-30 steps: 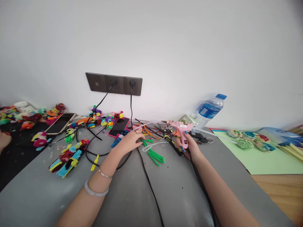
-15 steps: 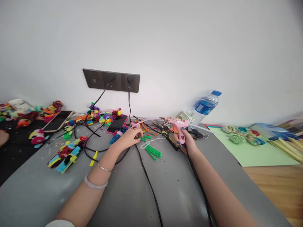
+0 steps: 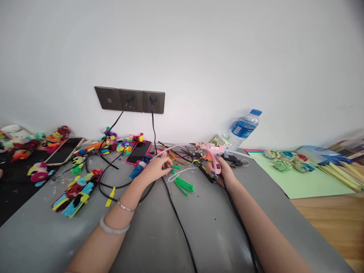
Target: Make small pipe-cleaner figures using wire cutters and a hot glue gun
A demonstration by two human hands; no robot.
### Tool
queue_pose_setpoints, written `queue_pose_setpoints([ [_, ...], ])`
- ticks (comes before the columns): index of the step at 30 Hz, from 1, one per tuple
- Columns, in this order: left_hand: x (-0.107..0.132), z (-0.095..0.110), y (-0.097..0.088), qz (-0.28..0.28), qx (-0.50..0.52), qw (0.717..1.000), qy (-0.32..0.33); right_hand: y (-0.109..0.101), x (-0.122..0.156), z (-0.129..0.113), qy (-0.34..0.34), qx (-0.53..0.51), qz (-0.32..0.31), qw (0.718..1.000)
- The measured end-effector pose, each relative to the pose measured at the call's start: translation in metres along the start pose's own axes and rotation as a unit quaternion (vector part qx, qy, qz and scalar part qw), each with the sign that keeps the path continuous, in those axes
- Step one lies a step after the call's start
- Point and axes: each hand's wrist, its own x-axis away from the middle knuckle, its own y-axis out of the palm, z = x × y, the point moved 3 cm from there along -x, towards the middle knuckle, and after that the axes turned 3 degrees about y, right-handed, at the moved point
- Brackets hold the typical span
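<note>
My right hand (image 3: pixel 221 171) is wrapped round the grip of a pink glue gun (image 3: pixel 212 152), whose nozzle points left over the grey mat (image 3: pixel 159 231). My left hand (image 3: pixel 156 169) rests on the mat with its fingers pinched on a small green pipe-cleaner piece (image 3: pixel 174 167). A bundle of green pipe-cleaner pieces (image 3: pixel 183 185) lies just right of it, beside a pale beaded strand (image 3: pixel 182 172). Black-and-yellow pliers (image 3: pixel 202 170) lie between my hands.
Two black cables (image 3: pixel 176 218) run from wall sockets (image 3: pixel 129 99) across the mat. A pink-cased phone (image 3: pixel 138 151) and a second phone (image 3: pixel 63 150) lie among colourful pipe-cleaner figures (image 3: pixel 74 192). A water bottle (image 3: pixel 242 129) stands by the wall; green paper (image 3: pixel 307 182) with flowers lies right.
My view has drifted slightly. My left hand's fingers have curled in and pinched a green piece. My right hand still holds the glue gun in about the same place.
</note>
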Motion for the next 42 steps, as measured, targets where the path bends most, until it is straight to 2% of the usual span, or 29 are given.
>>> queue_pose_setpoints([
  [12, -0.003, 0.006, 0.011, 0.050, -0.071, 0.994, -0.060, 0.001, -0.001, -0.001, 0.007, -0.009, -0.015, 1.000],
  [21, -0.002, 0.015, 0.015, 0.066, -0.052, 0.996, -0.043, 0.000, -0.002, 0.001, 0.011, -0.007, -0.022, 1.000],
  [26, -0.004, 0.021, 0.007, 0.135, 0.013, 0.990, -0.029, 0.000, 0.000, -0.001, 0.006, 0.014, -0.009, 1.000],
  [29, -0.004, 0.021, 0.006, 0.164, 0.105, 0.980, -0.047, 0.000, 0.002, -0.001, 0.004, 0.015, -0.017, 1.000],
  [33, -0.005, 0.018, 0.013, 0.175, 0.276, 0.940, -0.099, -0.001, 0.006, -0.001, 0.018, 0.030, -0.050, 0.998],
  [36, -0.005, 0.016, 0.016, 0.186, 0.365, 0.905, -0.112, -0.002, 0.008, -0.002, 0.037, 0.055, -0.078, 0.995],
  [39, -0.006, 0.012, 0.016, 0.206, 0.391, 0.889, -0.116, -0.003, 0.011, -0.003, 0.051, 0.056, -0.084, 0.994],
  [42, -0.006, 0.008, 0.015, 0.209, 0.380, 0.894, -0.111, -0.002, 0.012, -0.003, 0.054, 0.053, -0.076, 0.994],
])
